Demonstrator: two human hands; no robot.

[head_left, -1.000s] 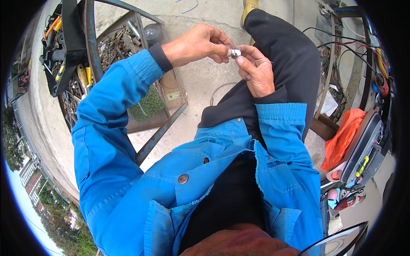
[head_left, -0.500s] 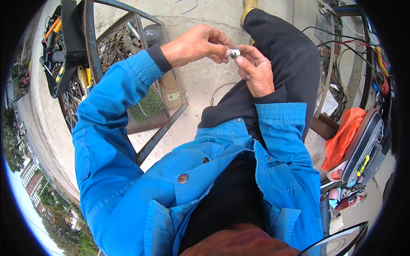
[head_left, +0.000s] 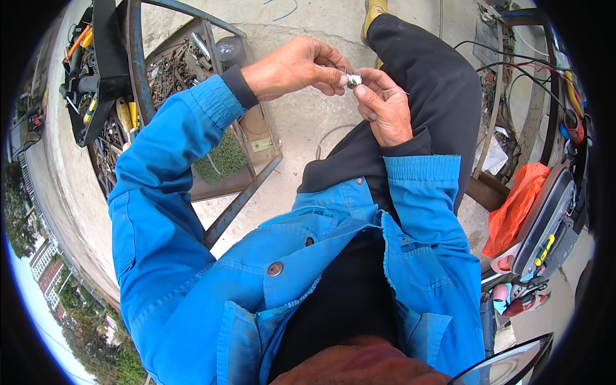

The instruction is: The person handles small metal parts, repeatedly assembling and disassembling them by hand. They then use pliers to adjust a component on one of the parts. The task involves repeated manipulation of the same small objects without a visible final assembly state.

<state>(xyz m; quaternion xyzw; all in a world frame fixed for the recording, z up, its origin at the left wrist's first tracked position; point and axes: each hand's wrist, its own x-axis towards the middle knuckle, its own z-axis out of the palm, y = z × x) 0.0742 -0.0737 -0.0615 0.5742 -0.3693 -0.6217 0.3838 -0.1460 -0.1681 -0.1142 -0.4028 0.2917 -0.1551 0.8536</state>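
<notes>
Between the fingertips of both hands is a small white and silvery metal part (head_left: 353, 81) with thin wire ends sticking out; its exact kind is too small to make out. My left hand (head_left: 298, 69) reaches in from the left, thumb and forefinger pinched at the part's left end. My right hand (head_left: 384, 106) grips it from the other side, thumb against forefinger, and a thin pale wire (head_left: 396, 91) pokes out past those fingers. The fingers hide some of the part. Both hands are above the concrete floor, beside my right leg in dark trousers (head_left: 423, 70).
Left, a rusty metal frame (head_left: 142, 64) holds a tray of loose metal scraps (head_left: 176, 70), a green scouring pad (head_left: 221, 157) and a black tool holder (head_left: 106, 77). Right are an orange plastic bag (head_left: 516, 205), a grey case (head_left: 545, 221) and black cables (head_left: 513, 64).
Both hands stay almost where they were, still pinching the small part. It seems to have turned slightly between the fingertips.
</notes>
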